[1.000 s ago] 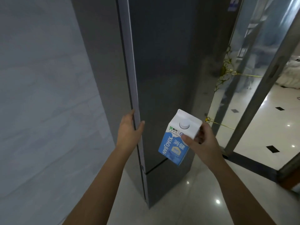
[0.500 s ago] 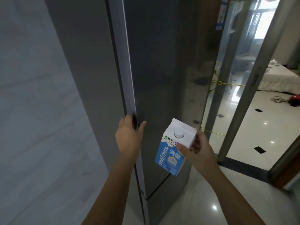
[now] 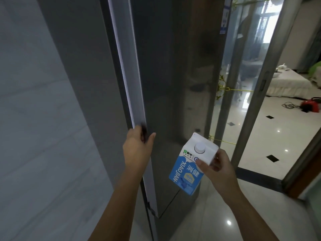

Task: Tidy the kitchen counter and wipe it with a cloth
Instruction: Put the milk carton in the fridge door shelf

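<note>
Carton [image 3: 188, 168] of blue and white card sits at lower centre of the frame, tilted with its white screw cap [image 3: 199, 148] facing the camera and its base pointing down and left. Right hand [image 3: 218, 168] holds it at the gabled top: thumb pressed on the front face just below the cap, fingers curled round the far side, clamped on the carton. Right forearm rises from the lower right corner. Left hand [image 3: 137, 150] is at centre frame on the left edge of the grey fridge door [image 3: 170, 84], fingers hooked round that edge, thumb spread apart and lying on the door face. Left forearm rises from the bottom edge, nearly straight. Pale wall [image 3: 38, 119] fills the left of the frame; glossy tiled floor [image 3: 260, 136] lies at right.
</note>
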